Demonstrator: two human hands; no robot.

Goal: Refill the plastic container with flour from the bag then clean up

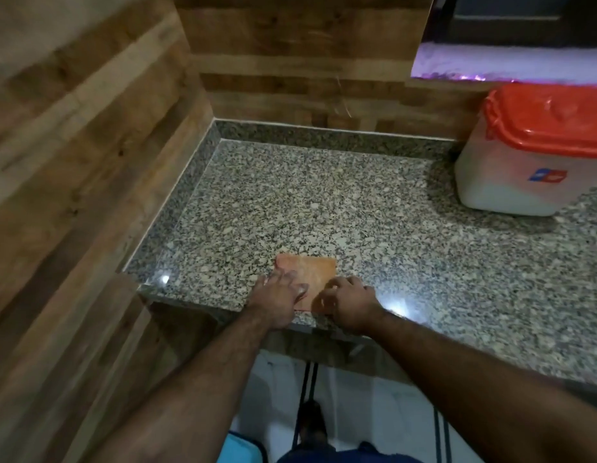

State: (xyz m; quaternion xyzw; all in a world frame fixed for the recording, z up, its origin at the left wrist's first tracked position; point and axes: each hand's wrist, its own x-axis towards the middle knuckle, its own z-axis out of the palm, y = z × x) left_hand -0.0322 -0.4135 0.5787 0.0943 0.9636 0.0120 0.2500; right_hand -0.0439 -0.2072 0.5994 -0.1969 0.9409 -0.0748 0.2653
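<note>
Both hands, left hand and right hand, are pressing spread fingers flat on the folded orange cloth at six o'clock on the speckled granite bench; the red-lidded translucent plastic container is sitting closed at two o'clock; wiping should be keeping even pressure, working towards the edge.

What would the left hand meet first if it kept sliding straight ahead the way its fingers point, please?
Probably only more of the orange cloth under the left hand, then bare counter up to the back wall; the container sits well off to the right.

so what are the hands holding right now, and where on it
Nothing is lifted. Both hands rest on the orange cloth lying flat on the counter: left hand on its left edge, right hand on its near right corner.
</note>
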